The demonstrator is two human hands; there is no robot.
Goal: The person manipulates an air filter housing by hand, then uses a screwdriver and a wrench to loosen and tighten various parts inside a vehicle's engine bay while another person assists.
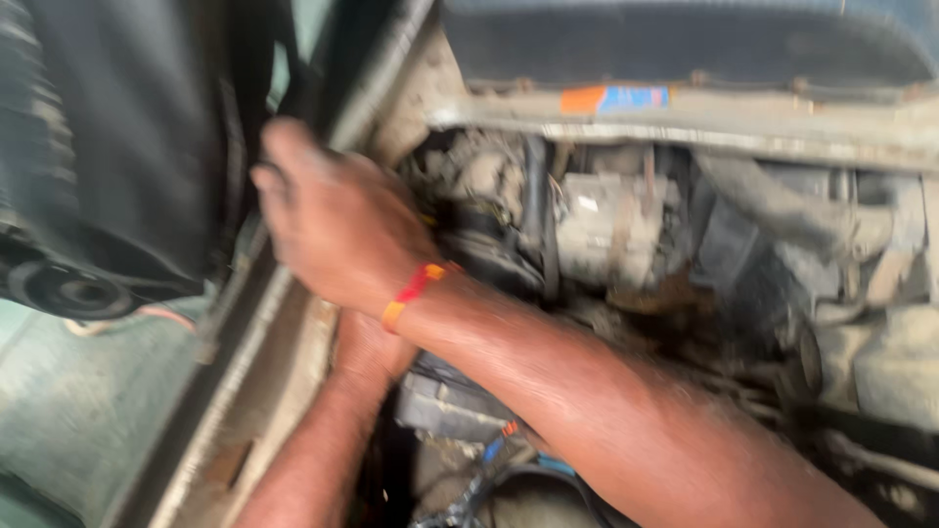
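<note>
Reaching across a dirty engine bay, the right hand (337, 230) lies with its back to the camera, just left of the grey alternator-like unit (611, 225). The fingers are curled downward and their tips are hidden, so I cannot tell if the hand grips something or only presses on the metal edge (264, 342) of the bay. An orange and red band (413, 293) sits on its wrist. The left hand (370, 350) is lower left of the grey unit, mostly covered by the right forearm; its fingers go down out of sight, so its opening cannot be told. Below the grey unit lies a grey box-shaped part (445, 403) with blue and black cables (509, 464) near it. Above the unit runs a pale crossbar with an orange and blue sticker (614, 99). Far left of it hangs a dark panel (108, 147). The picture is blurred.
</note>
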